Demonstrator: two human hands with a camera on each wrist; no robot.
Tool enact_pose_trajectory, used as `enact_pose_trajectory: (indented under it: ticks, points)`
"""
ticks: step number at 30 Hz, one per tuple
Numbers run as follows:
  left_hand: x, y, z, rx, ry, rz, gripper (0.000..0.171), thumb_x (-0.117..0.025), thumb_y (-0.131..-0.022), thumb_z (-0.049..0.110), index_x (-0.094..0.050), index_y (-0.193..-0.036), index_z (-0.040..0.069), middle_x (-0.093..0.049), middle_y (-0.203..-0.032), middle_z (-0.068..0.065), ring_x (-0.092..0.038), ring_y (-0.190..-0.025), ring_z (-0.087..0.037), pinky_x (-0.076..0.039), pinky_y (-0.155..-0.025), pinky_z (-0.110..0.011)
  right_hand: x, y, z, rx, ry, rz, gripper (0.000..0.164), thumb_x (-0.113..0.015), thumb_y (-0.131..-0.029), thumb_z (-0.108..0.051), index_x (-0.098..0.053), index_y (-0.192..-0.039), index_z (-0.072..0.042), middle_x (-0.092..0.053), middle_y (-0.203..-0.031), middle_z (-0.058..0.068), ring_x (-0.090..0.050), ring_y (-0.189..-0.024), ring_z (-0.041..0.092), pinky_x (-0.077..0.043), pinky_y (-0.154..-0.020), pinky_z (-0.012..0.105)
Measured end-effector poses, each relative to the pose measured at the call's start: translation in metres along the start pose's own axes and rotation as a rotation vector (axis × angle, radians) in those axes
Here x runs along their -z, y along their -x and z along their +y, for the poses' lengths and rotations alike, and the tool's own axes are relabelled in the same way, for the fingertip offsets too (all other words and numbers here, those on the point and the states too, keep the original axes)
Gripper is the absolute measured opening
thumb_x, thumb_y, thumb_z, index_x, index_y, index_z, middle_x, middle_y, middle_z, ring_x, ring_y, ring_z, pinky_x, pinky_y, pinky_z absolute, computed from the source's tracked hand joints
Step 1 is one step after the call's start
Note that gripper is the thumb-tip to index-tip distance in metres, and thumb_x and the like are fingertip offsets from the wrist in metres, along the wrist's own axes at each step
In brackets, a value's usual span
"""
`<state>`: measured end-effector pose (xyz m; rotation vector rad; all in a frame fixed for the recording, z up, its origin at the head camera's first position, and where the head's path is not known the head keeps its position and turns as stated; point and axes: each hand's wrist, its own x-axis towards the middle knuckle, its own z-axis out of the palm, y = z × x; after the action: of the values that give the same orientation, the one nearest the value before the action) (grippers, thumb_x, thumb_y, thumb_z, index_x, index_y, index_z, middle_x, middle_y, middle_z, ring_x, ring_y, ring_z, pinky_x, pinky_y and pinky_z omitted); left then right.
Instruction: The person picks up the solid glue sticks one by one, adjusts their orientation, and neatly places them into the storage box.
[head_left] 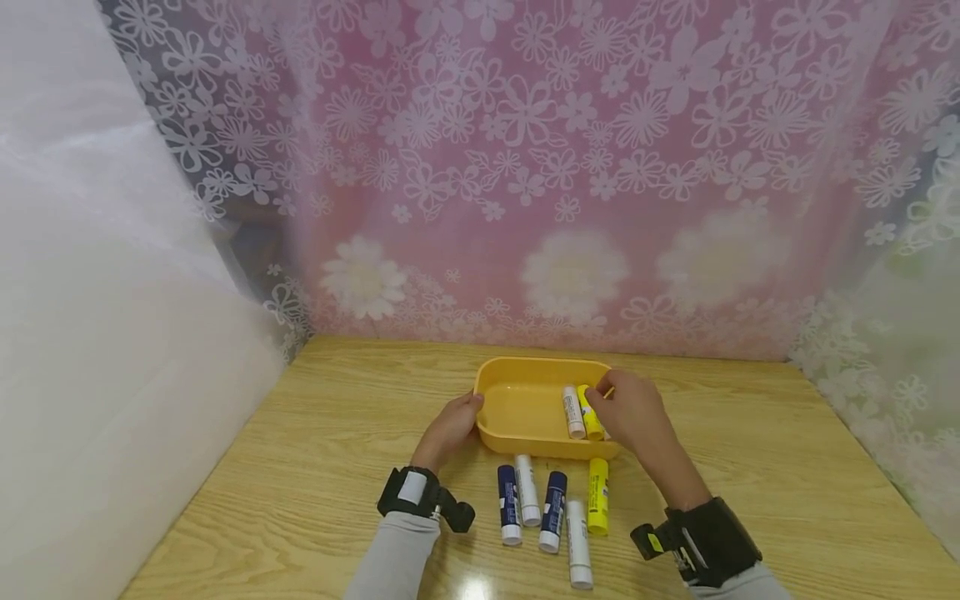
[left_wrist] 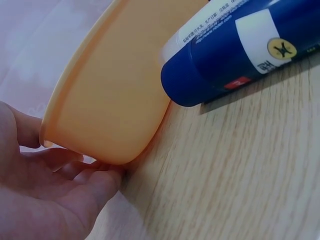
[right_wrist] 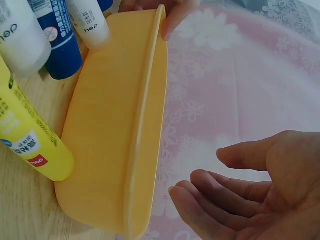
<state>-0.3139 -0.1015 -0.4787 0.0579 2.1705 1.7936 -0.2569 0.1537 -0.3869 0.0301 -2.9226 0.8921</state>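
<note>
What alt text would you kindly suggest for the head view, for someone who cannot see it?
A person's left hand holds a yellow tray while the right hand is over glue sticks inside. Five more sticks, two blue, two white and one yellow, lie in front on a table.

Behind your right hand (head_left: 636,412), part of the tray (head_left: 519,410) and of a yellow glue stick (head_left: 591,422) is hidden from the head camera; beside your left hand (head_left: 448,429), a blue glue stick (left_wrist: 220,62) runs off the left wrist picture's edge.
</note>
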Motion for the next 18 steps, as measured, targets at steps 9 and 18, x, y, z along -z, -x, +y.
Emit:
enact_pose_trajectory:
  ticks: [9, 18]
  points:
    - [0.000, 0.002, 0.000, -0.027, -0.031, -0.007, 0.054, -0.029, -0.105, 0.037, -0.032, -0.148, 0.005, -0.041, -0.146, -0.011, -0.042, -0.131, -0.025, -0.032, -0.109, -0.048, -0.006, 0.007, 0.000, -0.020, 0.046, -0.056, 0.022, -0.061, -0.091, -0.023, -0.060, -0.083, -0.003, -0.052, -0.062, 0.004, -0.047, -0.053, 0.018, -0.037, -0.046, 0.025]
    - [0.000, 0.000, -0.001, -0.035, -0.031, -0.014, 0.053, -0.028, -0.105, 0.035, -0.031, -0.148, 0.004, -0.038, -0.149, -0.011, -0.039, -0.134, -0.026, -0.031, -0.109, -0.049, -0.006, 0.015, 0.001, -0.049, 0.114, -0.150, 0.031, -0.066, -0.088, -0.028, -0.056, -0.067, -0.007, -0.042, -0.055, 0.001, -0.041, -0.049, 0.015, -0.031, -0.044, 0.023]
